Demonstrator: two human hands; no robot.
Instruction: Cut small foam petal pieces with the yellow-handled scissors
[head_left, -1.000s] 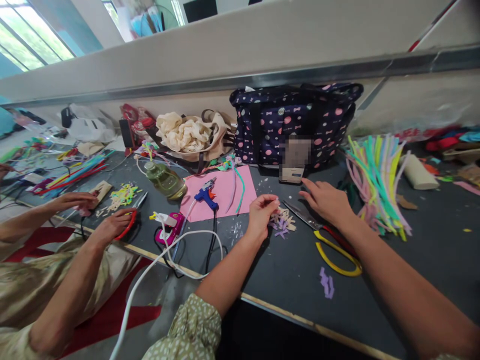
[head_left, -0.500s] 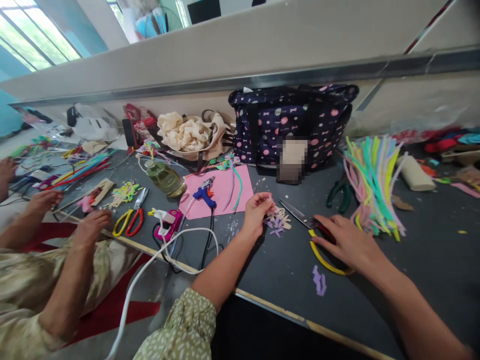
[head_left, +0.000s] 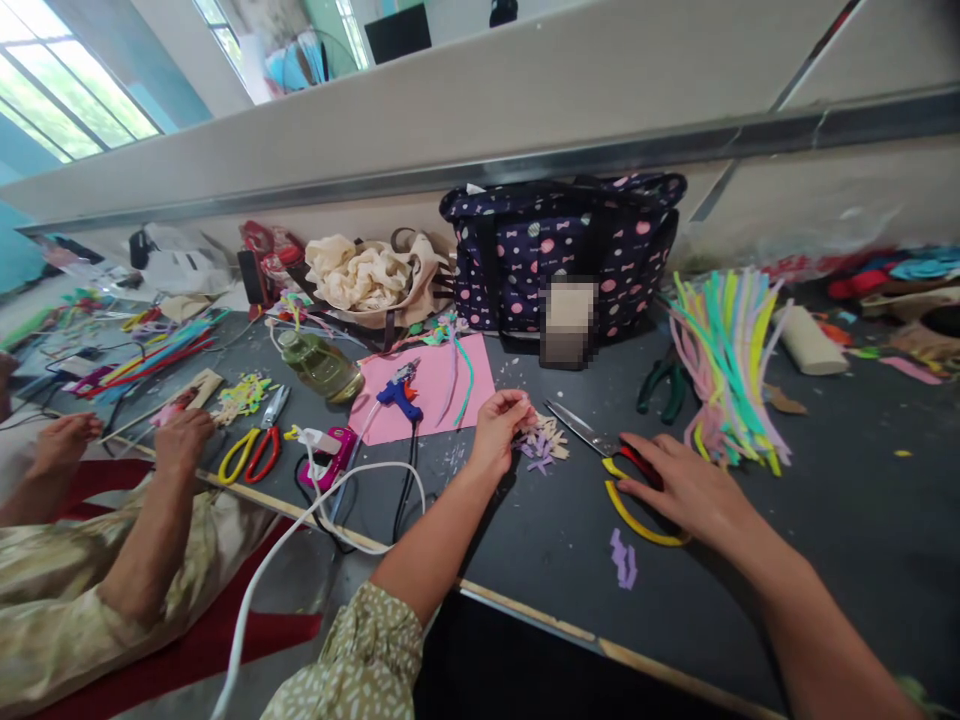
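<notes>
My left hand (head_left: 499, 425) is pinched shut on a small bit from a pile of cream and purple cut pieces (head_left: 544, 445) on the dark table (head_left: 825, 500). My right hand (head_left: 682, 490) lies open over the handles of the yellow-and-red scissors (head_left: 585, 435), fingers stretched flat along them; the blades point away to the left. A purple scrap (head_left: 622, 558) lies near the table's front edge.
A dotted navy bag (head_left: 555, 250) stands at the back, a bundle of coloured pipe cleaners (head_left: 724, 350) and green pliers (head_left: 660, 385) to the right. A pink sheet (head_left: 435, 385), blue glue gun (head_left: 397, 395), bottle (head_left: 319, 365) and cables lie left. Another person's hands (head_left: 184, 435) work beside other scissors (head_left: 255, 450).
My right hand came back from the far side of the table and settled on the scissors' handles. The other person let go of their scissors. My left hand stayed at the pile.
</notes>
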